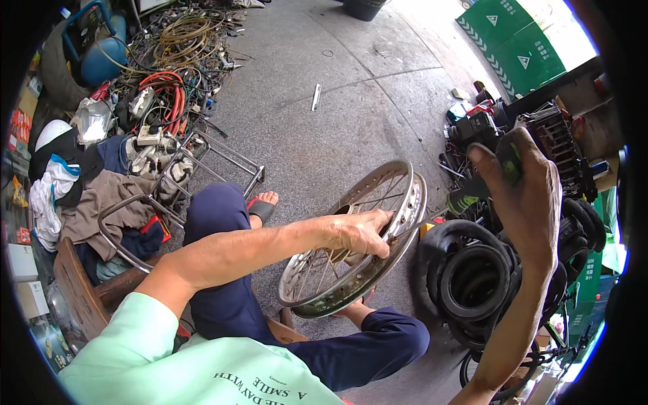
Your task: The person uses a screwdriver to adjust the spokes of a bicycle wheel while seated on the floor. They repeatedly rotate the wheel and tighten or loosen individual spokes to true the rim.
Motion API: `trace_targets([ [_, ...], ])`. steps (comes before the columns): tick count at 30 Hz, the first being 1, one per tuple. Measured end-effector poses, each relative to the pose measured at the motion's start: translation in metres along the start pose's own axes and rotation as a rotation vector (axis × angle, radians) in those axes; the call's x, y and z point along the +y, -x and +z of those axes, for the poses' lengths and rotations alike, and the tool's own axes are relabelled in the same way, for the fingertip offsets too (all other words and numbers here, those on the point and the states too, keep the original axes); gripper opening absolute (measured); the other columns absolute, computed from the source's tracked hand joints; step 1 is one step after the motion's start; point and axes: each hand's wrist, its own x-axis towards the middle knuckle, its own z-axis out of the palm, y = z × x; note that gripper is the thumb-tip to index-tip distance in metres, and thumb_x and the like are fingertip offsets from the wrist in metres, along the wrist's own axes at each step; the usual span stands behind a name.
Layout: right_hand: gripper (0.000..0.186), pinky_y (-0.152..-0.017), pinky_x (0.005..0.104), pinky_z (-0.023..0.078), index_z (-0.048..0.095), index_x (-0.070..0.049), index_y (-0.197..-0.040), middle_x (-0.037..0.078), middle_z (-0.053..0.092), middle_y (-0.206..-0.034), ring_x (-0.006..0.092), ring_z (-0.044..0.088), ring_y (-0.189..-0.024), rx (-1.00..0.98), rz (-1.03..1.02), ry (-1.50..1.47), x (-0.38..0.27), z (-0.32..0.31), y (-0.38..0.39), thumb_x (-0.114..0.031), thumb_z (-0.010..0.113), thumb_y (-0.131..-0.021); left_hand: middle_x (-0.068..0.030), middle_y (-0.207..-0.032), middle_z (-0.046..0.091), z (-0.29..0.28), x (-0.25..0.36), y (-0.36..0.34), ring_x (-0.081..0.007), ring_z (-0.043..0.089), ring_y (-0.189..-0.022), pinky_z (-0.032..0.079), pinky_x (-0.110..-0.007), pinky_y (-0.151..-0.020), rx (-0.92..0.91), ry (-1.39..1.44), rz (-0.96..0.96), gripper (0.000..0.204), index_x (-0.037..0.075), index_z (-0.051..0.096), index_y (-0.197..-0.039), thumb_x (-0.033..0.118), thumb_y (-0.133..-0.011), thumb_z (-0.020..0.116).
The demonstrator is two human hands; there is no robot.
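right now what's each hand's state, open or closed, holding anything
Left hand: closed on the rim of the wheel.
Right hand: closed, holding a green-and-black tool with a thin metal shaft.

Daylight, strong, entering from far right; ground beside the green barrier (516,40) washed out to near white. Grey floor (378,128) mid-bright, shadow soft and darker around the tyres (474,317). Small highlights along the wheel rim (354,277). Right hand (523,192) slightly blurred. Fisheye bending strong toward margins; black surround, blue-violet fringe at right edge.
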Motion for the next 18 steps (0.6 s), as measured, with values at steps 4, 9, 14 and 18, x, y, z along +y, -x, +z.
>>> trace_targets([
  [4,0.027,-0.060,0.0281,0.047,0.060,-0.003,-0.105,0.004,0.064,-0.080,0.0110,0.059,-0.070,-0.014,-0.081,-0.394,0.008,0.004,0.006,-0.005,0.072,-0.081,-0.0143,-0.107,0.062,0.010,-0.012,-0.004,-0.0216,0.057,-0.100,0.047,-0.036,-0.092,0.036,0.113,0.010,0.064,-0.008,0.048,-0.129,0.016,-0.073,0.068],
  [9,0.026,-0.060,0.0289,0.046,0.060,-0.004,-0.103,0.005,0.062,-0.083,0.0114,0.059,-0.071,-0.035,-0.040,-0.216,0.007,-0.005,0.010,-0.010,0.074,-0.083,-0.0084,-0.099,0.061,0.011,-0.014,-0.007,-0.0164,0.057,-0.091,0.050,-0.031,-0.083,0.061,0.176,0.086,0.056,-0.005,0.050,-0.125,0.010,-0.074,0.068],
  [14,0.022,-0.060,0.0309,0.048,0.058,-0.003,-0.099,0.005,0.060,-0.086,0.0113,0.058,-0.072,0.006,0.017,0.066,0.013,-0.007,0.006,-0.012,0.073,-0.085,-0.0078,-0.098,0.061,0.007,-0.015,-0.008,-0.0157,0.057,-0.090,0.050,-0.032,-0.081,0.100,0.157,0.029,0.056,-0.004,0.051,-0.124,0.011,-0.074,0.069],
  [18,0.024,-0.062,0.0303,0.052,0.057,-0.003,-0.102,0.007,0.059,-0.087,0.0128,0.060,-0.073,-0.066,-0.084,-0.314,0.012,-0.008,0.006,-0.013,0.071,-0.085,-0.0073,-0.099,0.061,0.006,-0.018,-0.008,-0.0154,0.056,-0.089,0.050,-0.032,-0.081,0.104,0.154,0.052,0.055,-0.003,0.051,-0.125,0.009,-0.074,0.068],
])
